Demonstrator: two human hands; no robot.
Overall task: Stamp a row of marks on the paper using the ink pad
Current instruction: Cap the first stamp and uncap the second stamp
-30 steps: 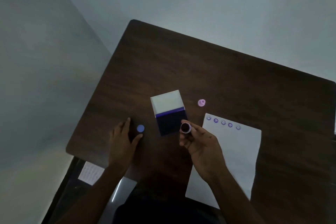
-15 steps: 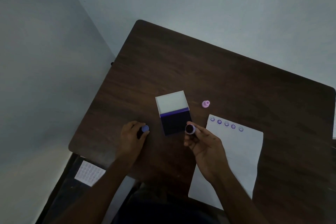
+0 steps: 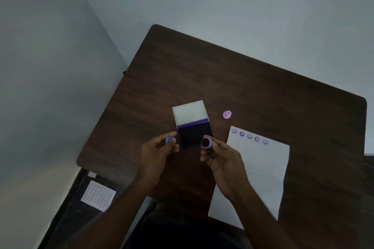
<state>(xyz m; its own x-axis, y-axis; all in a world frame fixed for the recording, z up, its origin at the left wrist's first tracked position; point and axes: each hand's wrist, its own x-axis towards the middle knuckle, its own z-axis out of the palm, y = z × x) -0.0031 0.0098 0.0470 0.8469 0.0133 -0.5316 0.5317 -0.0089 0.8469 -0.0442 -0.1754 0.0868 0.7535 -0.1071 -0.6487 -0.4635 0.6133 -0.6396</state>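
Note:
The open ink pad (image 3: 194, 135) lies mid-table, its dark pad near me and its pale lid (image 3: 190, 113) folded back. My right hand (image 3: 221, 160) holds a small round purple stamp (image 3: 206, 143) over the pad's near right corner, inked face turned toward me. My left hand (image 3: 157, 152) pinches a small blue cap (image 3: 169, 139) just left of the pad, raised off the table. The white paper (image 3: 261, 168) lies to the right, with a row of several purple smiley marks (image 3: 249, 136) along its top edge.
A pink stamp (image 3: 226, 115) stands on the dark wooden table (image 3: 242, 87) behind the paper. A white sheet of small round stickers (image 3: 98, 195) lies on a lower surface past the table's left front edge. Grey walls surround the table.
My left hand closed on the blue cap lying on the table and lifted it. My right hand kept hold of the purple stamp, staying near the pad's corner.

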